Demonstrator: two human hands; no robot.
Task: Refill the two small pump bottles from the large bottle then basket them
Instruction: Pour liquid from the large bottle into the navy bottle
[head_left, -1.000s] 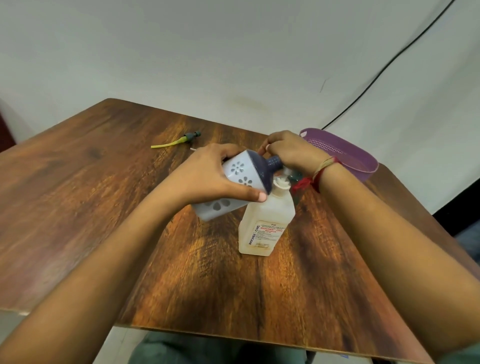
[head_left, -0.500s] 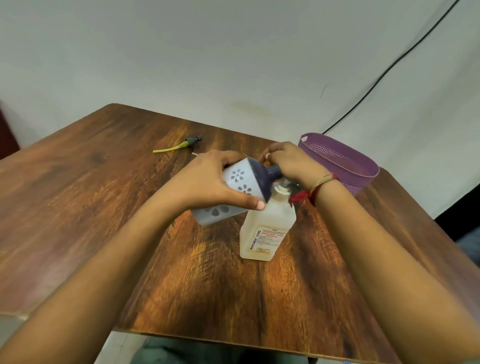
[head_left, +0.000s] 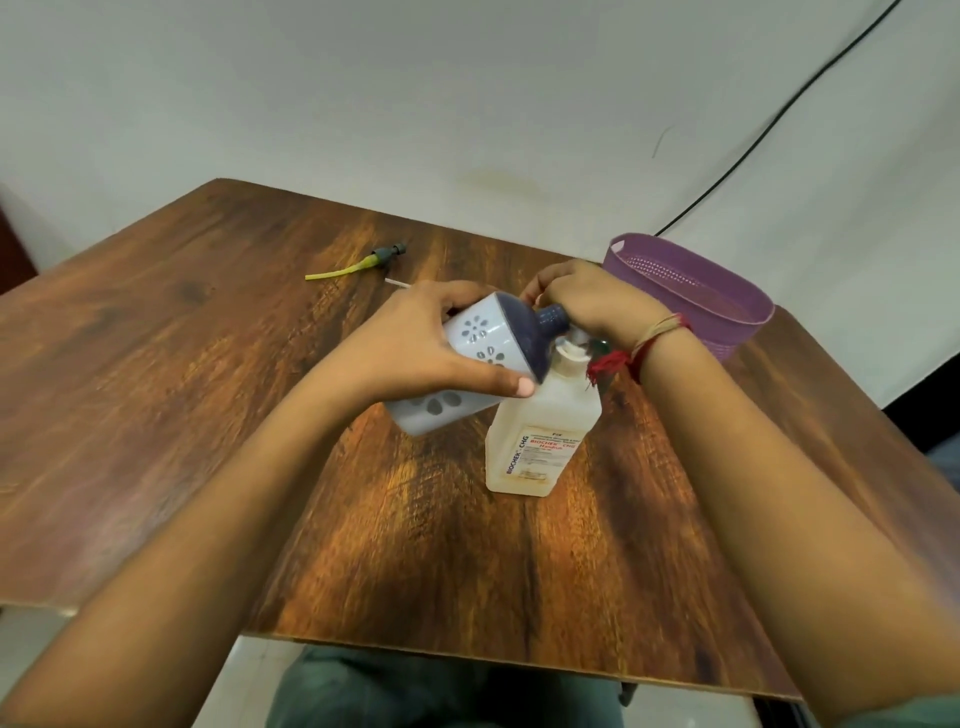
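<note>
Gripping a squat flowered bottle (head_left: 475, 338) of white plastic with a navy shoulder and neck, the left hand (head_left: 415, 353) wraps its body, thumb along the near side, and holds it tipped on its side just above and left of a tall clear bottle (head_left: 540, 436) of translucent square-shouldered plastic with a printed label and white pump. That clear bottle stands upright on the dark wooden table (head_left: 208, 364). The right hand (head_left: 587, 299) curls tightly over the flowered bottle's neck directly above the clear bottle's pump; whether a cap sits under those fingers cannot be told. Behind and to the right of the clear bottle stands a purple perforated plastic basket (head_left: 737, 332); well behind and to its left lies a dark pump head on a yellow dip tube (head_left: 358, 265). The flowered bottle looks light and stiff, with a smooth, likely slippery shell, so a full wrap round the wide body suits it better than a pinch, leaving the narrow neck for twisting. The clear bottle appears fuller and heavier, top-heavy at the pump; hold it round the flat sides below the shoulder.
</note>
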